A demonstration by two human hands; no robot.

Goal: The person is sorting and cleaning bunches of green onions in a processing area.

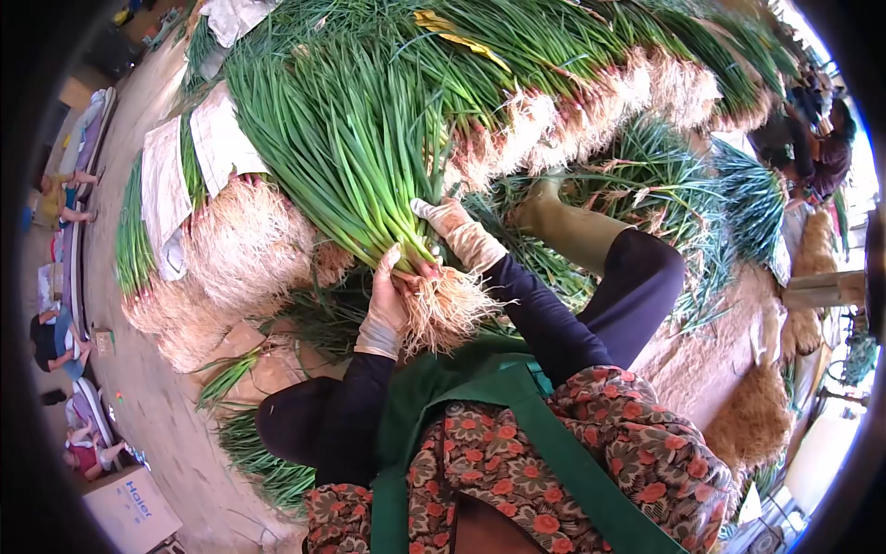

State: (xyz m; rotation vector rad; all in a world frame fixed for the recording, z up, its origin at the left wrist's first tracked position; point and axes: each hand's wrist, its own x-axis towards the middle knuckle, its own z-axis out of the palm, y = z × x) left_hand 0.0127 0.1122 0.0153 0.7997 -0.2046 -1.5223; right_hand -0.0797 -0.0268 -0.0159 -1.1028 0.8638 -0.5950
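Head view: I located one bunch point(365, 180) at frame centre, left hand point(383, 309) and right hand point(461, 235) closed around its stems point(392, 220), just above the roots point(448, 309). I judged it light, its leaves point(323, 148) pliant and easily creased, the stems firmer and the correct holding point. I counted two hands on it, one boot point(552, 214) right of centre, one printed carton point(134, 512) at lower left.

Onion bunch point(389, 208) centre, pile point(600, 115) behind, carton point(134, 512) left
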